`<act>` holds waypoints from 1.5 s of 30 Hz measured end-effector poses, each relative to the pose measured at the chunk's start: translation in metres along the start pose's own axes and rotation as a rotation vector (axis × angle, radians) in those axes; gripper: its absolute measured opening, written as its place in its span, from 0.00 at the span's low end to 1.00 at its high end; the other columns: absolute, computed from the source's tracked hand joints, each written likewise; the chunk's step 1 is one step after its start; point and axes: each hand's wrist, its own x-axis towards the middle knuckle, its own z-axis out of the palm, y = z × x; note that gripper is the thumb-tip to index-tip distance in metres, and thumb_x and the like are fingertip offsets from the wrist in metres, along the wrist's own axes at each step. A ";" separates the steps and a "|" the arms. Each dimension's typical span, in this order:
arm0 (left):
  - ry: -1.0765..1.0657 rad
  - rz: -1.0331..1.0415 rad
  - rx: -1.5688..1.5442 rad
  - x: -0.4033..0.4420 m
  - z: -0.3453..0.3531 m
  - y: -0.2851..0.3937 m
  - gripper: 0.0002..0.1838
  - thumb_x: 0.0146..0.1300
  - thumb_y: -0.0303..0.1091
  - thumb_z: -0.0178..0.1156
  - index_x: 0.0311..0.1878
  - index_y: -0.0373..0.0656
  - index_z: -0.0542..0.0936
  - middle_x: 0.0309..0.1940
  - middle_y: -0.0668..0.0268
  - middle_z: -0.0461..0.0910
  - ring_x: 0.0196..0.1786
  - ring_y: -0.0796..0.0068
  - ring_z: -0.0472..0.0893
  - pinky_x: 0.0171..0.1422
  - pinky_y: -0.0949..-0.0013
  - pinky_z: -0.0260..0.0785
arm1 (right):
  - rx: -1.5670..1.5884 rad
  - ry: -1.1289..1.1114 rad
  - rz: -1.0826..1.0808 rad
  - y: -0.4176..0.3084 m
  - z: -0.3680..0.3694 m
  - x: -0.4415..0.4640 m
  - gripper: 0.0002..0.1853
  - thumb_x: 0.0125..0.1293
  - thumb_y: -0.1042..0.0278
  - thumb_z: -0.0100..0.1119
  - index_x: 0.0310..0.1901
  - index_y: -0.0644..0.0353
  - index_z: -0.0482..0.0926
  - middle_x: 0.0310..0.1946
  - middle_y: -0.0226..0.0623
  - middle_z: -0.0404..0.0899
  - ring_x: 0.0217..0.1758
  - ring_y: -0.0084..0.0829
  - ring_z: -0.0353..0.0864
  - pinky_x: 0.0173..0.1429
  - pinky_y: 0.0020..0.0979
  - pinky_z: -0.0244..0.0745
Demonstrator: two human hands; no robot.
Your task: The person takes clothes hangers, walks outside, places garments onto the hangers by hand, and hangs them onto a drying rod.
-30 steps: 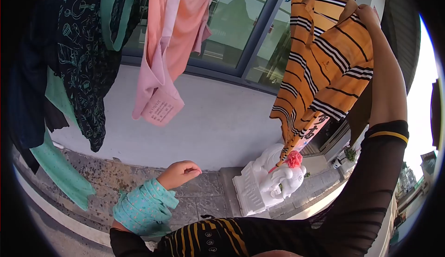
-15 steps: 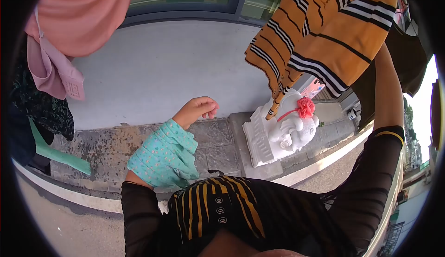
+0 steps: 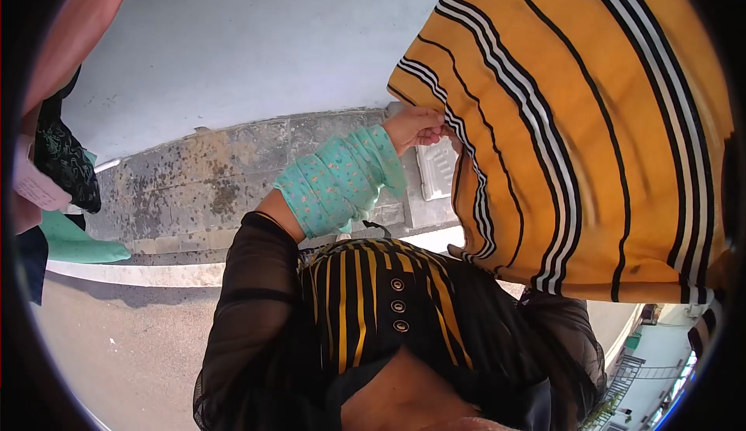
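Observation:
An orange shirt (image 3: 575,143) with black and white stripes hangs large and close across the right side. At its left edge is my left hand (image 3: 417,128), its fingers pinched on the fabric. Around my left forearm is bunched a mint-green cloth (image 3: 338,178) with a small floral print. My right hand does not show; the shirt covers the area by my right arm.
Pink clothing (image 3: 74,34) and a dark patterned garment (image 3: 62,151) hang at the left, with green fabric (image 3: 78,240) below. Behind are a pale wall (image 3: 256,42) and stained paving (image 3: 210,190). Part of a white pedestal (image 3: 437,168) shows beside the shirt.
The view has tilted down. The shirt now appears much nearer and spread wider. My left hand has moved to its edge and closed there. My right hand and forearm have gone out of sight.

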 end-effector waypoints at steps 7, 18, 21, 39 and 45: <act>0.218 0.120 -0.018 -0.001 -0.020 -0.008 0.08 0.62 0.39 0.53 0.30 0.47 0.71 0.26 0.73 0.73 0.32 0.80 0.76 0.38 0.75 0.67 | 0.206 -0.095 0.282 0.090 0.030 0.042 0.20 0.64 0.54 0.48 0.48 0.62 0.69 0.39 0.36 0.76 0.35 0.30 0.77 0.39 0.28 0.73; 0.426 0.299 -0.098 -0.012 -0.057 -0.020 0.10 0.63 0.41 0.52 0.37 0.45 0.74 0.39 0.68 0.77 0.49 0.76 0.74 0.53 0.71 0.61 | -0.403 -0.458 0.295 0.325 0.060 0.103 0.16 0.65 0.54 0.47 0.40 0.60 0.72 0.20 0.27 0.70 0.21 0.21 0.68 0.29 0.21 0.65; 0.213 0.128 -0.020 -0.020 -0.059 -0.032 0.12 0.63 0.42 0.51 0.39 0.44 0.75 0.36 0.68 0.78 0.47 0.77 0.75 0.50 0.73 0.63 | -0.528 -0.504 0.441 0.392 0.098 0.116 0.15 0.64 0.54 0.47 0.38 0.59 0.74 0.28 0.30 0.74 0.33 0.24 0.73 0.41 0.23 0.67; -0.300 -0.462 0.933 -0.072 -0.075 -0.150 0.16 0.60 0.43 0.51 0.44 0.41 0.75 0.32 0.66 0.78 0.36 0.73 0.78 0.40 0.69 0.71 | -1.263 -0.666 -0.632 0.347 0.303 0.025 0.20 0.63 0.54 0.49 0.48 0.62 0.72 0.41 0.36 0.77 0.43 0.28 0.75 0.45 0.31 0.71; -0.016 -0.169 0.769 -0.096 -0.130 -0.106 0.18 0.61 0.45 0.50 0.46 0.40 0.75 0.33 0.64 0.78 0.37 0.71 0.78 0.41 0.68 0.71 | -1.259 -1.059 0.105 0.350 0.407 -0.019 0.24 0.58 0.43 0.51 0.35 0.59 0.79 0.28 0.32 0.77 0.31 0.25 0.73 0.37 0.26 0.69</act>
